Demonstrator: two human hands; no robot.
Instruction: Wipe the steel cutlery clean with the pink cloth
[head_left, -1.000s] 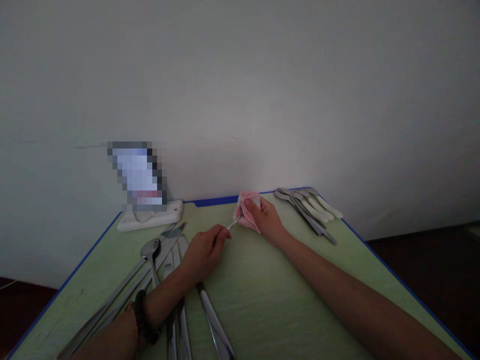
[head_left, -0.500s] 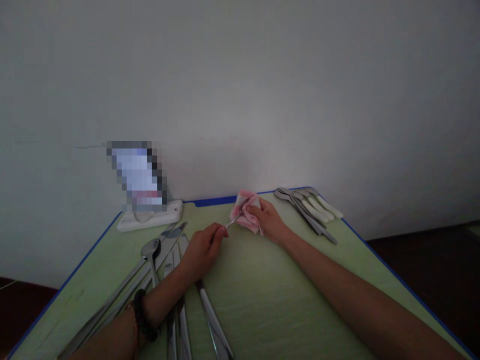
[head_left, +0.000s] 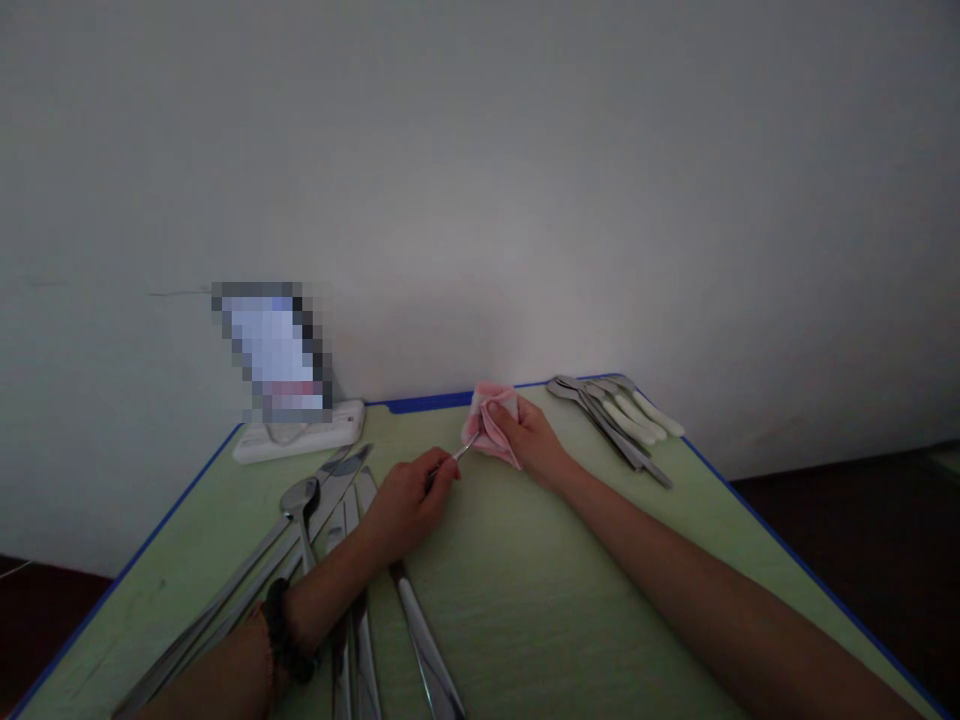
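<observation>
Above the middle of the table, my left hand (head_left: 411,502) is closed round the handle of a thin, shiny piece of cutlery (head_left: 467,444). Its far end is hidden inside a folded pink and white cloth (head_left: 495,400), so I cannot tell its kind. My right hand (head_left: 536,440) pinches that cloth round the cutlery, thumb on top. Under and beside my left forearm lie several long metal utensils, among them a spoon (head_left: 300,495) and a knife (head_left: 427,640).
On the right of the green, blue-edged table (head_left: 540,620) lies a group of spoons (head_left: 574,390), some with white handles (head_left: 660,412). At the back left, a blurred-out screen (head_left: 274,345) stands by a white power strip (head_left: 337,430). A pale wall (head_left: 480,200) rises behind.
My left fingers have loosened slightly and show more of the handle. The cloth is folded more closely round the cutlery under my right thumb. The utensils on the table have stayed put.
</observation>
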